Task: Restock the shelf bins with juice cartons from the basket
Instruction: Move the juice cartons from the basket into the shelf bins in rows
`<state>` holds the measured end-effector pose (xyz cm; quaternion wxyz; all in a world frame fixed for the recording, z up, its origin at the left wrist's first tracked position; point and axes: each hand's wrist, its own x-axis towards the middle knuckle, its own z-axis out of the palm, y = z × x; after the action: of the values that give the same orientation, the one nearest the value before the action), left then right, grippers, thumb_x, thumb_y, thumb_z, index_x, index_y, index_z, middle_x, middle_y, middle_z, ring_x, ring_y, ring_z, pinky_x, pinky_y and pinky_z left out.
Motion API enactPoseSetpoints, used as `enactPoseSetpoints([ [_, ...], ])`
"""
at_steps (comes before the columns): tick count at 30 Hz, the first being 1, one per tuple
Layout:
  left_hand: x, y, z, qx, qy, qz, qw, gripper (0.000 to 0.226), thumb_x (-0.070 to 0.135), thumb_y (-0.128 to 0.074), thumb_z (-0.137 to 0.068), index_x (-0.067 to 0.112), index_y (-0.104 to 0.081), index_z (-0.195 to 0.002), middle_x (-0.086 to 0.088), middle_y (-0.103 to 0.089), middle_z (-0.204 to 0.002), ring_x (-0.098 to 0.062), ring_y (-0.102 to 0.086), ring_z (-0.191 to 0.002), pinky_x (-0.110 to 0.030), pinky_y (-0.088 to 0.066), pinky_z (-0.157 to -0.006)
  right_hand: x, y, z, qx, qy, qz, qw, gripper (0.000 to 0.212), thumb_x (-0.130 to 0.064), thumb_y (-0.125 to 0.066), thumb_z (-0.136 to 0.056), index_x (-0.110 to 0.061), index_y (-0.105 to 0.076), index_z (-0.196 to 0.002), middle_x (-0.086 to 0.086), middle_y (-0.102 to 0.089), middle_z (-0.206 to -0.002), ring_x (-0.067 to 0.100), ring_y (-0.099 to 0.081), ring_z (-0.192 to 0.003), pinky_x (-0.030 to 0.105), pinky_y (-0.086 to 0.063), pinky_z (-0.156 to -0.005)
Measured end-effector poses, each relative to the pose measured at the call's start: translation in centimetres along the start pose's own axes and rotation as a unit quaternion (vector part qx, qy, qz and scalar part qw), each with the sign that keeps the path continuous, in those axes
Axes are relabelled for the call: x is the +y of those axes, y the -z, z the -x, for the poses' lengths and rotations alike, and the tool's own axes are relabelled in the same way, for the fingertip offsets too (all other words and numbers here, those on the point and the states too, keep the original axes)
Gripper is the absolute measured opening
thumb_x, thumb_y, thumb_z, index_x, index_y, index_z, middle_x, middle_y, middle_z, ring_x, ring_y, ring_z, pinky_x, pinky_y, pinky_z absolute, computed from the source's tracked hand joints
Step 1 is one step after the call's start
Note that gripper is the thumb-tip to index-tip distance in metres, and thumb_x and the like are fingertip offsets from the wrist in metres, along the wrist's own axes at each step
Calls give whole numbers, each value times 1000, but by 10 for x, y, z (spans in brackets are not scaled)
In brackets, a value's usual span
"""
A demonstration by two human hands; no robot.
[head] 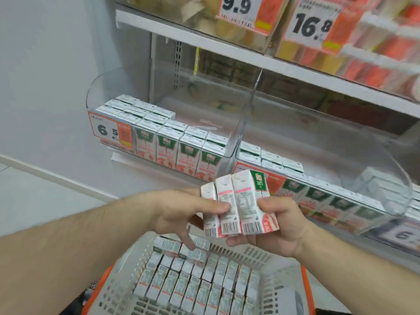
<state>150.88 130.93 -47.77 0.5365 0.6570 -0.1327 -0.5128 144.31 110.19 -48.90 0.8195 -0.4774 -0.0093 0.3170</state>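
Three small white juice cartons with pink and green print are held side by side above the basket. My right hand grips them from the right and below, thumb across the front. My left hand holds the leftmost cartons, thumb on their faces, other fingers hanging down. The white slatted basket below is packed with several rows of the same cartons. The left clear shelf bin holds several cartons along its front and left. The right clear bin holds more cartons.
An orange crate edge sits under the basket. Price tags read 6.5 on the left bin. The shelf above carries clear bins of other packaged goods. A pale wall and floor lie to the left.
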Motion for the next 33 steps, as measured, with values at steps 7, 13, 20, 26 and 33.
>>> enactPoseSetpoints([
  [7,4,-27,-2,-5,-113,249,962,19,13,-69,-71,19,-80,-85,-11,-74,-99,-26,-72,-82,-42,-56,-78,-30,-6,15,71,67,120,988,79,-40,-91,-61,-3,-64,-126,22,-66,-124,38,-64,-109,48,-53,-91],
  [13,7,-18,-2,62,-186,251,948,19,10,-67,-68,15,-80,-80,-12,-74,-87,-21,-69,-67,-29,-53,-55,-37,-30,14,174,151,203,952,55,-28,-76,-73,0,-64,-118,18,-72,-113,30,-71,-98,30,-57,-76],
  [20,9,-11,-6,83,-234,198,948,46,0,-74,-62,4,-69,-108,-24,-70,-109,-35,-70,-92,-41,-59,-74,-38,-42,5,250,159,308,904,55,-33,-70,-62,-20,-58,-114,3,-75,-100,20,-72,-87,33,-56,-65],
  [26,14,3,-1,82,-275,169,943,47,-4,-70,-61,2,-66,-108,-23,-72,-102,-33,-71,-88,-38,-59,-69,-36,-41,10,293,234,385,843,49,-31,-85,-59,-16,-61,-100,-7,-72,-83,11,-69,-78,28,-55,-66],
  [33,28,36,13,103,-292,262,914,56,14,-91,-34,10,-77,-88,-13,-75,-87,-24,-72,-67,-33,-56,-53,-62,-69,-7,286,198,96,933,56,-44,-69,-65,-7,-55,-105,16,-70,-76,22,-66,-56,31,-54,-48],
])
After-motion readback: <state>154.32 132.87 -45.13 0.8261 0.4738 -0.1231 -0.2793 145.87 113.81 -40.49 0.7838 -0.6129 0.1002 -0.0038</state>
